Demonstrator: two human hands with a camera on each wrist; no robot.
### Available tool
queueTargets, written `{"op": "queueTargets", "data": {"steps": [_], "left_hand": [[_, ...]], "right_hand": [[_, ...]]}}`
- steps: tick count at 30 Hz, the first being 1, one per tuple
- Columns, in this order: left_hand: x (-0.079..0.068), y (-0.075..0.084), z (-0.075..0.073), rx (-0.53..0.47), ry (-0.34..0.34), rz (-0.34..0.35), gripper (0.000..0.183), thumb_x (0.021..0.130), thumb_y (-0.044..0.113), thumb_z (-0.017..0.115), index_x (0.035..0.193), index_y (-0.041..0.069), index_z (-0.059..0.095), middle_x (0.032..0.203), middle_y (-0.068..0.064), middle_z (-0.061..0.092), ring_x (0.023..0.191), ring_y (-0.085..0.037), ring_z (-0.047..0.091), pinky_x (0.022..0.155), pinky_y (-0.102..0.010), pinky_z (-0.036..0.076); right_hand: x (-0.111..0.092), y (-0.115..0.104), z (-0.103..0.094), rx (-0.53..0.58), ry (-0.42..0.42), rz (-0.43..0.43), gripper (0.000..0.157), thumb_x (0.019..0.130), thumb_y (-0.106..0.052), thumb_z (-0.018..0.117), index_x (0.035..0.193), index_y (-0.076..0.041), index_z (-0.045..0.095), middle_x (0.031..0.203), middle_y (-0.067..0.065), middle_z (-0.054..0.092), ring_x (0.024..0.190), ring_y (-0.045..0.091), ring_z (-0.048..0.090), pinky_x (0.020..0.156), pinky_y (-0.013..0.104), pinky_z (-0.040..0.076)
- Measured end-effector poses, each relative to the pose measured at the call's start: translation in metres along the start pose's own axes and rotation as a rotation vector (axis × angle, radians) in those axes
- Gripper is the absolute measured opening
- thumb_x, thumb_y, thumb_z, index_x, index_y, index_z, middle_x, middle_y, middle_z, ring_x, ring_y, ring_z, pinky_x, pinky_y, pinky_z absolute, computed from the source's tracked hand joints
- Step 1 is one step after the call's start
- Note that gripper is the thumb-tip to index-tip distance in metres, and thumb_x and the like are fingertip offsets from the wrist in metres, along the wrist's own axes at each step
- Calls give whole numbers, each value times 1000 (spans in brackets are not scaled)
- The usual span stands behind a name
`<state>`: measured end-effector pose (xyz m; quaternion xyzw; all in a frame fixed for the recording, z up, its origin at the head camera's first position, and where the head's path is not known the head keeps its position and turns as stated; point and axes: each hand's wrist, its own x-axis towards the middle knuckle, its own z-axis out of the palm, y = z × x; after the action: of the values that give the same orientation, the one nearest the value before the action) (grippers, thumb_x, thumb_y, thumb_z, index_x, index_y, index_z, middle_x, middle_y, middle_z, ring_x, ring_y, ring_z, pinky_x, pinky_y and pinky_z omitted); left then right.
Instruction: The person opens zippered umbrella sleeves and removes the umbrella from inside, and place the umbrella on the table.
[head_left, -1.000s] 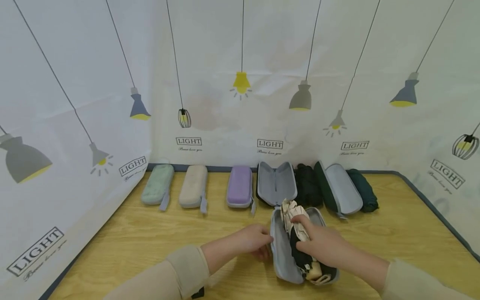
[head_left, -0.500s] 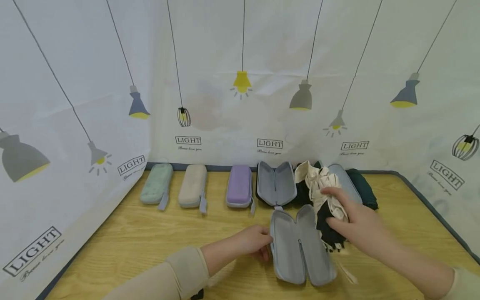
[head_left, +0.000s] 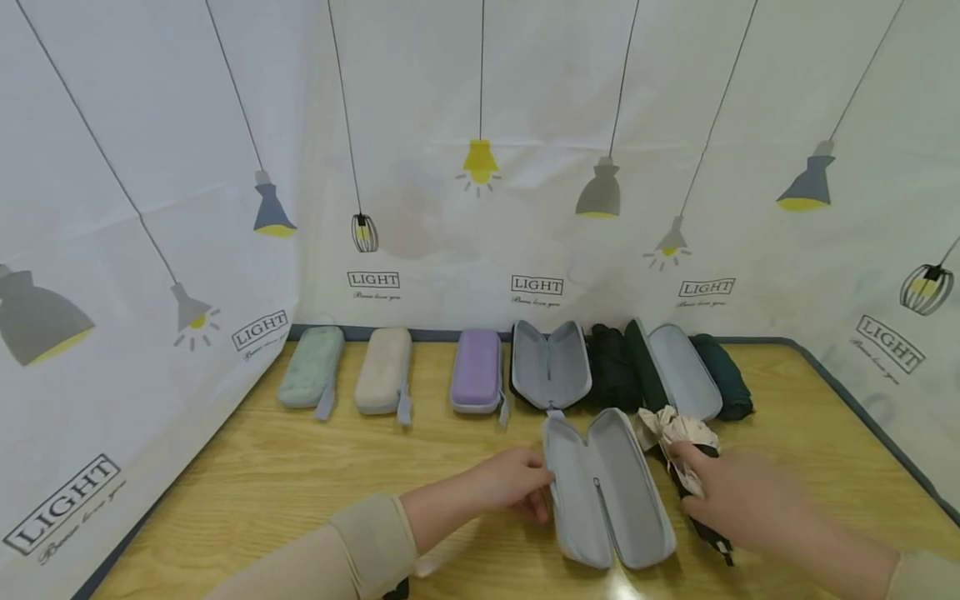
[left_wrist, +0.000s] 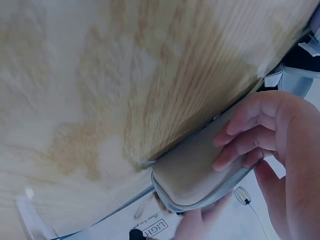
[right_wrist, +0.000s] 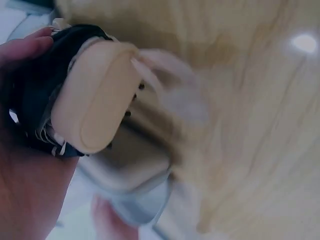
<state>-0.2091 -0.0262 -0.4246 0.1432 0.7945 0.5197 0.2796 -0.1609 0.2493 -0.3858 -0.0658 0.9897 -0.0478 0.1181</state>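
An open zip case (head_left: 633,487) with a grey lining lies on the wooden table, its two halves spread. My left hand (head_left: 510,479) pinches its left rim, fingers against the beige outside of the case (left_wrist: 192,165). To the right of the case, my right hand (head_left: 757,500) grips a folded compact umbrella (head_left: 675,429) of crumpled cream and black fabric. The right wrist view shows the end of the umbrella's beige handle (right_wrist: 107,107) with a loose strap (right_wrist: 172,80), low over the table. My right palm hides part of the umbrella.
Along the back stand closed green (head_left: 311,367), cream (head_left: 383,371) and purple (head_left: 477,371) cases. Further right are an open black case (head_left: 551,367), a black folded bundle (head_left: 615,367), an open dark green case (head_left: 684,375) and a dark teal bundle (head_left: 722,375).
My right hand has lifted the umbrella out of the open case, swung it up and right, then lowered it beside the case. My left hand has kept its hold on the rim.
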Motion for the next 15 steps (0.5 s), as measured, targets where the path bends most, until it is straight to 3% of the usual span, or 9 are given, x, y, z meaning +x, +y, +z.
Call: {"op": "queueTargets", "data": {"steps": [3,6,10,12,14,15], "left_hand": [[0,4,1,11,5,7,21,89,14,49,71,3,51,62,-19,62,56,-24,62,48,-32,46],[0,7,3,25,8,13,22,89,17,50,71,4,51,61,-15,63,56,-20,62,44,-27,38],[3,10,6,-1,-5,22,23,90,17,49,70,6,48,60,-14,63,55,-19,62,43,-25,35],[4,11,6,-24,-11,26,22,90,17,48,71,5,50,60,-16,63,55,-19,62,42,-24,35],[4,12,6,-38,-2,27,21,90,17,48,73,4,52,61,-17,63,55,-20,63,42,-24,35],[3,13,6,-44,4,27,21,89,17,49,74,4,54,61,-17,63,55,-20,63,42,-24,36]], "right_hand": [[6,3,15,-36,43,-27,63,78,-33,61,135,-20,38,45,-1,41,36,11,29,34,25,21],[12,5,22,-79,105,-30,66,80,-46,59,138,-24,35,47,-1,40,37,12,33,33,26,23],[14,8,21,-13,96,-30,69,82,-60,46,141,-29,28,50,0,41,40,14,38,35,28,27],[12,10,20,33,87,-55,64,86,-56,44,141,-27,29,52,2,41,44,15,38,38,29,29],[9,13,20,-13,102,-150,55,89,-41,49,139,-23,35,69,10,54,45,16,39,39,28,30],[8,15,20,-88,123,-234,50,89,-31,53,136,-20,40,81,14,58,47,18,39,39,26,30]]}}
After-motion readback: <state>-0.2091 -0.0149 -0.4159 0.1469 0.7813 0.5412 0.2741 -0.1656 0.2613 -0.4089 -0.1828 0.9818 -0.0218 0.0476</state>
